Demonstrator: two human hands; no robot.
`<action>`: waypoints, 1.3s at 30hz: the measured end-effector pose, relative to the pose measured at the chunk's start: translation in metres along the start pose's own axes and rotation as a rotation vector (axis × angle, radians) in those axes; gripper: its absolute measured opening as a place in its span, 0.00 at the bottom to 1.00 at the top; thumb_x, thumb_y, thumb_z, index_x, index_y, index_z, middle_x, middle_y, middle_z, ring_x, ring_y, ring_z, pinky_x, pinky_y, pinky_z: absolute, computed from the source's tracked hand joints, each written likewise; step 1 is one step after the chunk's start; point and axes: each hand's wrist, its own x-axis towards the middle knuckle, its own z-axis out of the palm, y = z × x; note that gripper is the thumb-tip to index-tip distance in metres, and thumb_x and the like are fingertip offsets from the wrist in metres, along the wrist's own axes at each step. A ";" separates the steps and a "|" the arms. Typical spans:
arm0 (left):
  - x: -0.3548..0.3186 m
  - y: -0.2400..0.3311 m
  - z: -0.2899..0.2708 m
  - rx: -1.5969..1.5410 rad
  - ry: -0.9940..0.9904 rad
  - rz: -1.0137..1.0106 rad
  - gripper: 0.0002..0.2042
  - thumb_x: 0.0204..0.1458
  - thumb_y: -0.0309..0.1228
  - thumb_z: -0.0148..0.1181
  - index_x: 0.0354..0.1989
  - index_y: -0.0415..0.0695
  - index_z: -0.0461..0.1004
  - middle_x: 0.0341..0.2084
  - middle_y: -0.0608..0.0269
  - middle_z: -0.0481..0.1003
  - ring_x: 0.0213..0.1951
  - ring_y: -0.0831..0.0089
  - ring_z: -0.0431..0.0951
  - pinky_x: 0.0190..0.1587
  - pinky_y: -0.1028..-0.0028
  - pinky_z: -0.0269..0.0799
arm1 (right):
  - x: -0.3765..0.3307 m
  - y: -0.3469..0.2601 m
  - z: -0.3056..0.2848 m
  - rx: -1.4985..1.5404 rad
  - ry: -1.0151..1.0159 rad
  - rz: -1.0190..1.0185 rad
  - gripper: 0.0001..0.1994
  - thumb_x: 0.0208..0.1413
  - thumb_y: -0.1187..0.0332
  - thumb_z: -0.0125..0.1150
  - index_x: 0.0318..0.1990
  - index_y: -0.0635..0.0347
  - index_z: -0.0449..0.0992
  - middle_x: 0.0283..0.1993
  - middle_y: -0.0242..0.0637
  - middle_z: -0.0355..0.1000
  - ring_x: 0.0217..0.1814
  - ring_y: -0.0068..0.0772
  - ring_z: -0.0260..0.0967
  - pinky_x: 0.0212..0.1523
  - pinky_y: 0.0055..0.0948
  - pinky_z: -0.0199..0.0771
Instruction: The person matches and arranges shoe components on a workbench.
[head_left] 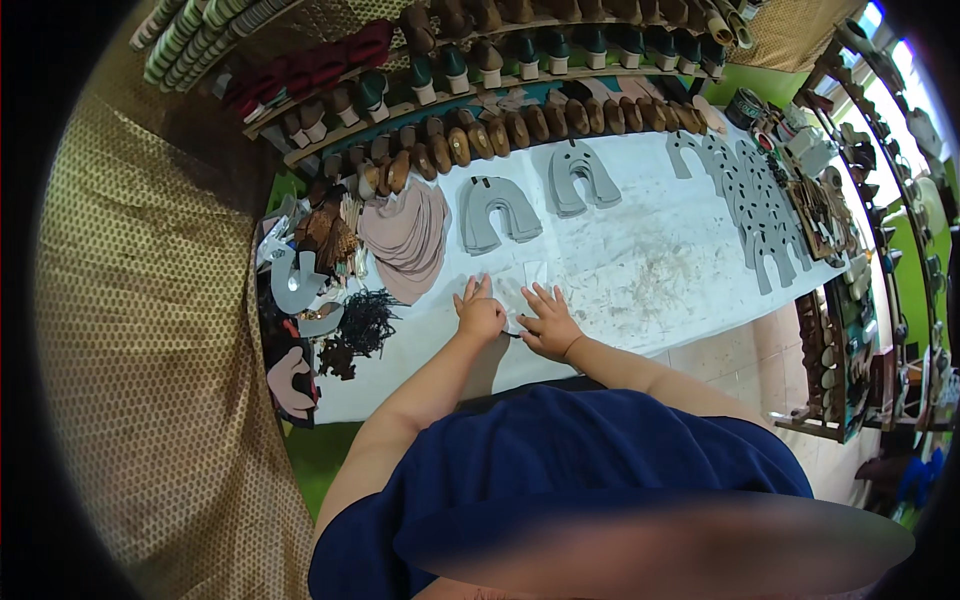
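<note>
A small pale grey piece [512,301] lies flat on the white-covered table, between my hands; its outline blends into the cover. My left hand [481,314] rests on its left side. The outer fingers there stretch forward, while the index finger and thumb are bent together at the piece's near edge. On the right, my right hand [549,326] lies with its fingers spread, the tips touching or close to the piece. A short dark strip shows between the two hands; its kind is unclear. Just beyond them sits a small white square piece [536,271].
Grey U-shaped pieces [490,225] lie stacked ahead, beside pink cut pieces [408,235]. Black strips [366,322] heap at the left. More grey perforated pieces [755,200] spread at the right. Brown wooden shoe lasts [515,128] line the back, below shoe racks.
</note>
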 end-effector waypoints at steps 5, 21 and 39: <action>-0.001 -0.005 0.009 -0.026 0.027 0.005 0.03 0.43 0.33 0.64 0.23 0.54 0.83 0.69 0.60 0.59 0.71 0.50 0.49 0.66 0.32 0.37 | 0.001 -0.001 -0.001 -0.005 -0.012 -0.008 0.16 0.53 0.58 0.62 0.47 0.51 0.81 0.73 0.46 0.52 0.77 0.54 0.42 0.71 0.67 0.37; 0.003 -0.023 0.026 -0.196 0.281 0.112 0.02 0.44 0.25 0.61 0.23 0.49 0.78 0.60 0.56 0.70 0.65 0.51 0.62 0.66 0.55 0.54 | 0.001 0.003 0.006 -0.026 -0.010 0.008 0.21 0.51 0.67 0.60 0.55 0.53 0.75 0.70 0.45 0.57 0.76 0.53 0.46 0.71 0.63 0.41; 0.007 -0.025 0.027 -0.215 0.309 0.126 0.02 0.45 0.24 0.60 0.24 0.47 0.76 0.58 0.51 0.71 0.63 0.46 0.65 0.65 0.55 0.57 | 0.003 0.004 0.006 0.007 0.011 0.028 0.25 0.48 0.67 0.62 0.57 0.59 0.71 0.70 0.44 0.57 0.76 0.49 0.45 0.72 0.57 0.44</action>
